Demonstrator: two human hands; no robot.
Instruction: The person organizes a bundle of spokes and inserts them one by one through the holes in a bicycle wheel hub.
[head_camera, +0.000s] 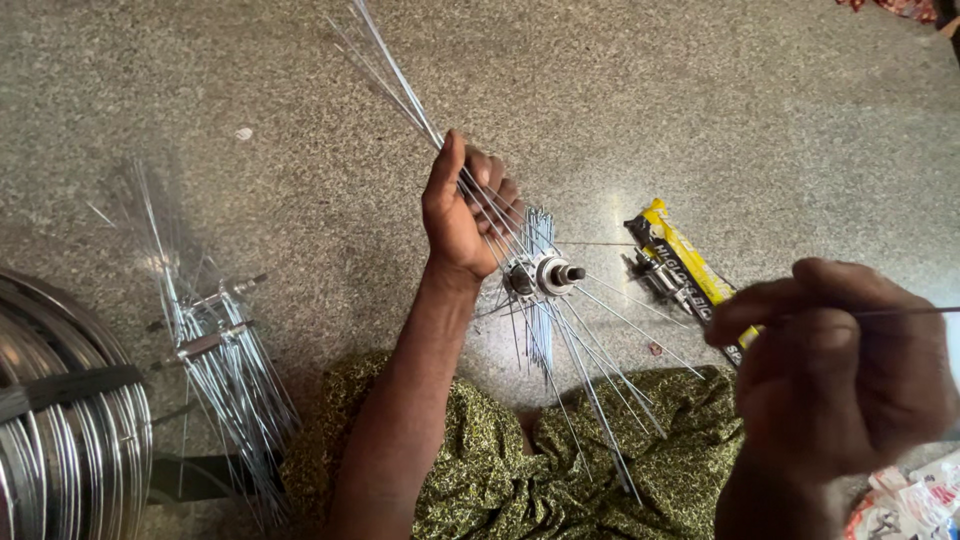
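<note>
Yellow and black mark out the long narrow package (683, 268) lying on the speckled stone floor (700, 110) to the right of the wheel hub (545, 275); its print is too blurred to make out, and its near end is hidden behind the right hand (835, 365). Just left of it lies a small metal part (655, 275), hard to identify. At the near right corner, red and white packets (915, 500) are cut off by the frame edge.

The left hand (465, 205) is closed in a fist around a bundle of thin steel spokes (400, 85) that run up and away to the far left. Right beside that hand, at the middle of the scene, sits the hub, with more spokes (600, 390) fanning out toward the near side over a green patterned cloth (500, 470). The right hand, near and blurred, pinches a single spoke (915, 312) between thumb and fingers; the spoke runs off the right edge.

On the left, another hub with loose spokes (215, 350) lies on the floor, and a stack of shiny metal rims (60, 440) is cut off at the near left corner, bound by a dark strap.
</note>
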